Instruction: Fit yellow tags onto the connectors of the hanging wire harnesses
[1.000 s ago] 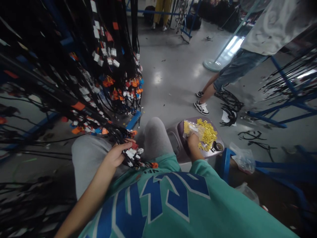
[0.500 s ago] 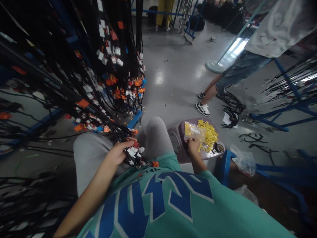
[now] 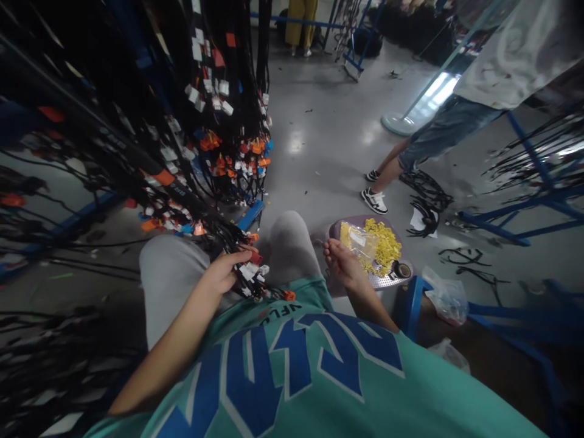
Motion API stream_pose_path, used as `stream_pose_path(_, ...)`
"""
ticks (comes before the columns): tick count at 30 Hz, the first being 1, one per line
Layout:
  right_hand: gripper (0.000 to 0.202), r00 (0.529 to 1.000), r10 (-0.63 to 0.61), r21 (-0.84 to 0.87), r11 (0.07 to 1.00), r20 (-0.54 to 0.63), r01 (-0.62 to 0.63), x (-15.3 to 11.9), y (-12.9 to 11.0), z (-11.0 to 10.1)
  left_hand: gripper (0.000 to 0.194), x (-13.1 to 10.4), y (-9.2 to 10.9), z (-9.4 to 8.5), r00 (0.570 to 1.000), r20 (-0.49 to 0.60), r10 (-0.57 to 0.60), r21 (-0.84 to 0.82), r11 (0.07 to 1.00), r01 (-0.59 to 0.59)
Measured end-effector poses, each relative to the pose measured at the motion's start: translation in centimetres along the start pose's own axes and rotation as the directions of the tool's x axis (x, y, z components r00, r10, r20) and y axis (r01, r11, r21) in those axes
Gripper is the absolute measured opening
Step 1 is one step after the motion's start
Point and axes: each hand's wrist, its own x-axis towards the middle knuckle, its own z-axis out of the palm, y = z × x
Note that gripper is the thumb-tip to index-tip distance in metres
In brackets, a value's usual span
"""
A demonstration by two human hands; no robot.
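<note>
My left hand (image 3: 222, 274) is closed around a bundle of black cables (image 3: 232, 234) whose ends carry white, red and orange connectors (image 3: 250, 272) above my lap. My right hand (image 3: 341, 261), its fingers pinched, hovers at the left edge of a purple stool (image 3: 336, 229); whatever is between its fingertips is too small to name. On the stool lie a clear plastic bag (image 3: 360, 241) with yellow pieces in it, a pile of loose yellow pieces (image 3: 385, 243) and a black tape roll (image 3: 402, 271).
Dense cable harnesses (image 3: 228, 109) hang at the left. A person in denim shorts (image 3: 449, 125) stands beyond the stool. Blue frames (image 3: 497, 225) and a plastic bag (image 3: 449, 295) are at the right, with black cables (image 3: 424, 213) on the floor.
My right hand has moved left, off the plastic bag and towards my knee. My left hand still holds the cable bundle; the view has shifted slightly.
</note>
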Motion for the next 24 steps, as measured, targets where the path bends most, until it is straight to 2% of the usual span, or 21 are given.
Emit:
stream_pose_path(3, 0.027, 0.975, 0.011, -0.025, 1.0, 0.22, -0.005, -1.6, -0.6, 3.2, 0.012, 0.3, -0.7, -0.3, 0.995, 0.053, -0.08, -0.091, 0.992, 0.084)
stream_pose_path(5, 0.029, 0.953, 0.039, -0.069, 0.997, 0.3, -0.019, -2.5, -0.6, 5.1, 0.017, 0.2, -1.0, -0.4, 0.987, 0.12, -0.11, -0.159, 0.979, 0.129)
stream_pose_path(8, 0.025, 0.932, 0.031, -0.132, 0.991, 0.362, 0.019, -3.8, -0.3, 7.6, 0.019, 0.1, -1.4, -0.6, 0.964, 0.227, -0.137, -0.223, 0.957, 0.188)
stream_pose_path(12, 0.019, 0.911, -0.082, -0.199, 0.964, 0.404, 0.175, -5.0, 0.2, 10.2, 0.018, 0.1, -1.9, -0.9, 0.945, 0.295, -0.143, -0.276, 0.934, 0.228)
stream_pose_path(15, 0.015, 0.889, -0.159, -0.278, 0.914, 0.429, 0.297, -5.7, 0.5, 11.4, 0.019, 0.1, -2.2, -0.9, 0.946, 0.29, -0.145, -0.296, 0.926, 0.233)
stream_pose_path(18, 0.014, 0.869, -0.216, -0.352, 0.851, 0.444, 0.391, -6.1, 0.7, 11.9, 0.019, -0.2, -2.3, -0.7, 0.961, 0.256, -0.102, -0.321, 0.929, 0.184)
stream_pose_path(24, 0.008, 0.848, -0.308, -0.467, 0.728, 0.431, 0.502, -6.5, 0.8, 12.1, 0.019, -0.5, -2.0, -0.1, 0.972, 0.218, -0.086, -0.343, 0.926, 0.159)
